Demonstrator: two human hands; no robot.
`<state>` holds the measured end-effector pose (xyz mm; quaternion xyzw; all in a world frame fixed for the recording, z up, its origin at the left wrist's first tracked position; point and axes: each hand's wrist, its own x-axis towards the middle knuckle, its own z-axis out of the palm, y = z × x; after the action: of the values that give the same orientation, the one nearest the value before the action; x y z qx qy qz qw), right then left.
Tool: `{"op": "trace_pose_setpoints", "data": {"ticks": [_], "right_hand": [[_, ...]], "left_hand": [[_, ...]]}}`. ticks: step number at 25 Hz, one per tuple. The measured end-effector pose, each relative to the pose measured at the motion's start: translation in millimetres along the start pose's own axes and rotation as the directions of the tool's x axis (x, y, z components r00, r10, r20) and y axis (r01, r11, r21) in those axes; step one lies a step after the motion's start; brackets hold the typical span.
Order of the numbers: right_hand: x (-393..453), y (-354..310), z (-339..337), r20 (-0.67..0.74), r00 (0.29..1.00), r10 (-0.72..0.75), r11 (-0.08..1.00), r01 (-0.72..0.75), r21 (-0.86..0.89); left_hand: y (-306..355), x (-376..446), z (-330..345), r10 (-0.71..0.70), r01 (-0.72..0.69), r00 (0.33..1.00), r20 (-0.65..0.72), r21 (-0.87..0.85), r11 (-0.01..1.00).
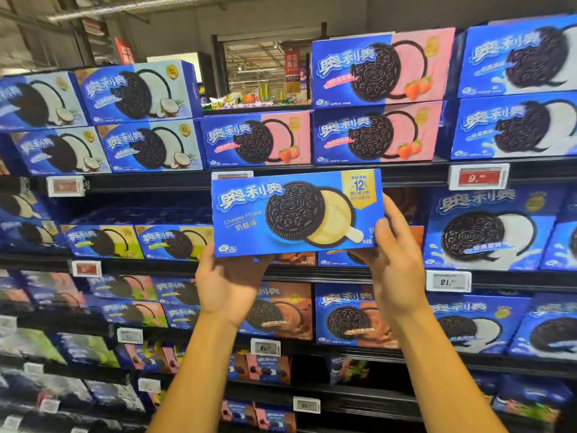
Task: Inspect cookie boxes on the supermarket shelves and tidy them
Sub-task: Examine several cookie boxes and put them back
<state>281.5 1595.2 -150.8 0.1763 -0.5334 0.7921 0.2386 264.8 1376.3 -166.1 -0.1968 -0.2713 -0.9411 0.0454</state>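
Both hands hold one flat rectangular cardboard cookie box (296, 214) up in front of the shelves, its glossy blue face turned to the camera. The print shows a dark embossed round biscuit, a pale yellow cream disc behind it, the words "Cheese Flavor" and a gold banner in the top right corner. The box sits level, tipped slightly up on its right side, in front of the second shelf down.

The left hand (229, 284) supports the box from below at its lower left corner; its fingers go behind the cardboard and are hidden, so the grip there cannot be made out fully, though the palm cups the bottom edge. The right hand (395, 260) clamps the right end, thumb pressed on the front face near the lower right corner and fingers wrapped round the side.

Behind, dark metal shelves (312, 275) carry rows of similar blue cartons: coconut boxes (150, 120) at upper left, strawberry boxes with pink halves (377, 101) in the middle of the top row, white-cream boxes (512, 89) at right. Brown chocolate boxes (352, 314) stand partly hidden behind the forearms. Price tags (477, 176) clip to the shelf edges; most are too blurred to read. The lower left shelves smear into blur.
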Motion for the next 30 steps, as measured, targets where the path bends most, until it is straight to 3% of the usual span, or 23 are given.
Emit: {"op": "trace_pose_setpoints", "data": {"ticks": [4, 10, 13, 18, 30], "right_hand": [[1.6, -6.6, -4.8, -0.021, 1.0, 0.01, 1.0, -0.01, 0.024], [6.1, -11.4, -9.0, 0.018, 0.991, 0.136, 0.987, -0.137, 0.089], [8.9, -10.6, -13.4, -0.03, 0.962, 0.271, 0.938, -0.257, 0.232], [14.1, -7.3, -14.9, -0.079, 0.942, 0.326, 0.945, -0.328, -0.006], [13.7, -10.2, -12.5, -0.138, 0.938, 0.318, 0.939, -0.332, -0.095]], "left_hand": [[11.8, 1.0, 1.3, 0.114, -0.111, 0.993, 0.002, 0.255, 0.961], [26.3, -7.0, 10.9, 0.017, -0.037, 0.998, 0.057, 0.361, 0.932], [34.0, -9.2, 13.6, -0.101, 0.084, 0.994, 0.033, 0.339, 0.937], [38.4, -8.5, 16.9, -0.235, 0.245, 0.969, -0.074, 0.205, 0.947], [27.4, -8.7, 14.2, -0.313, 0.318, 0.948, -0.063, 0.075, 0.945]]}}
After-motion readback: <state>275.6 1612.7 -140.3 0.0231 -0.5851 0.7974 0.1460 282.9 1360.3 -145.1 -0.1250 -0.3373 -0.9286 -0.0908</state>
